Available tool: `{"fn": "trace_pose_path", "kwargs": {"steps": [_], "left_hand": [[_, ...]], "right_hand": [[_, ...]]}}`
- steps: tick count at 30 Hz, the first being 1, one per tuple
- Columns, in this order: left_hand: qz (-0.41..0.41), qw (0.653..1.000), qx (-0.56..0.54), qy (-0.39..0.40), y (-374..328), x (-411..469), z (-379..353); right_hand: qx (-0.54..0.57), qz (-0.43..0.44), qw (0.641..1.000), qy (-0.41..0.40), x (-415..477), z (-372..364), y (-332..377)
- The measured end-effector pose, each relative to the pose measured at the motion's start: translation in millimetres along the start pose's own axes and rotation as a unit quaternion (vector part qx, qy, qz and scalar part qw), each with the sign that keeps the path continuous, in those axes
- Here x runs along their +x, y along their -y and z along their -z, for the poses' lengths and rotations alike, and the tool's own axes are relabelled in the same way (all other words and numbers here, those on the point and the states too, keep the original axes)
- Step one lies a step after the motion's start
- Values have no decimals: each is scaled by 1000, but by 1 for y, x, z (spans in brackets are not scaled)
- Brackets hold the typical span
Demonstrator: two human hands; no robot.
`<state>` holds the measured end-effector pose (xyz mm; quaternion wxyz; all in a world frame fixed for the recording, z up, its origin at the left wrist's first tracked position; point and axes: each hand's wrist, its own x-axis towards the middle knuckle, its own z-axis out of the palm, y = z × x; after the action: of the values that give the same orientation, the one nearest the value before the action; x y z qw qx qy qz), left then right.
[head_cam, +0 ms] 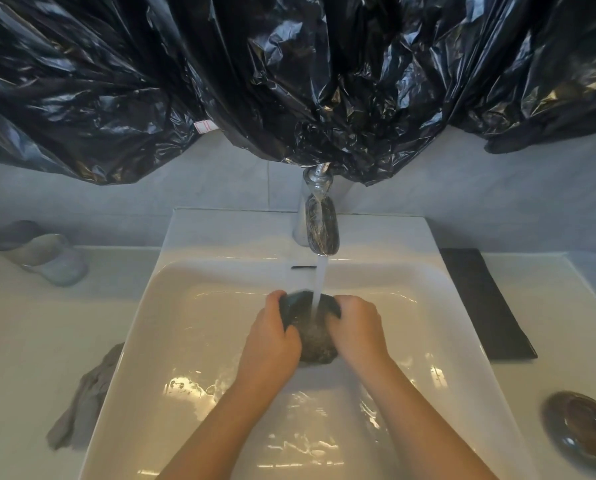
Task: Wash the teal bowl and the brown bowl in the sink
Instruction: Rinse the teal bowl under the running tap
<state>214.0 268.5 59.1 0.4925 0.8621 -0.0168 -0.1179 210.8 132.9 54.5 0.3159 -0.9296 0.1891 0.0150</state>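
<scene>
Sink (140,306) | left grip (272,337), right grip (355,330) hold teal bowl (316,342) | under water (320,278)

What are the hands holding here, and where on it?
Both hold the teal bowl under the water stream: the left hand grips its left rim, the right hand its right rim.

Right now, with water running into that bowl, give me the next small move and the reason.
Probably turn the teal bowl a little under the stream, so water reaches the rest of its inside. Both the left hand and the right hand grip its rim, and the stream lands on one spot. The brown bowl waits on the counter.
</scene>
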Motion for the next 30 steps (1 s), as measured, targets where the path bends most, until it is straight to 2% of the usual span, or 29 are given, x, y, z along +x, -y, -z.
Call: {"fn": "trace_pose_path", "kwargs": {"steps": [3, 5, 7, 10, 12, 15, 18, 23, 27, 30], "left_hand": [[-9, 994, 85, 65, -1, 15, 7], [-2, 986, 116, 119, -3, 23, 11], [6, 982, 127, 141, -6, 29, 13], [9, 986, 149, 78, -6, 32, 11], [10, 993, 114, 32, -3, 26, 7], [8, 998, 61, 27, 2, 19, 1], [3, 995, 103, 10, 1, 28, -2], [-27, 988, 152, 2, -12, 36, 0], [-3, 1000, 0, 5, -12, 23, -1], [-61, 997, -50, -3, -5, 7, -5]], "right_hand": [[-141, 44, 989, 30, 8, 10, 6], [-158, 71, 984, 42, 10, 13, 8], [-150, 81, 984, 49, 10, 14, 7], [-122, 68, 989, 41, 6, 8, 1], [-48, 29, 998, 35, 2, 7, 2], [24, 7, 998, 65, 1, 10, 3], [24, 5, 996, 85, 3, 11, 6], [-34, 9, 999, 2, 9, 14, 5], [22, 27, 999, 7, 12, 19, -1], [126, 63, 990, 1, 4, 17, 0]]}}
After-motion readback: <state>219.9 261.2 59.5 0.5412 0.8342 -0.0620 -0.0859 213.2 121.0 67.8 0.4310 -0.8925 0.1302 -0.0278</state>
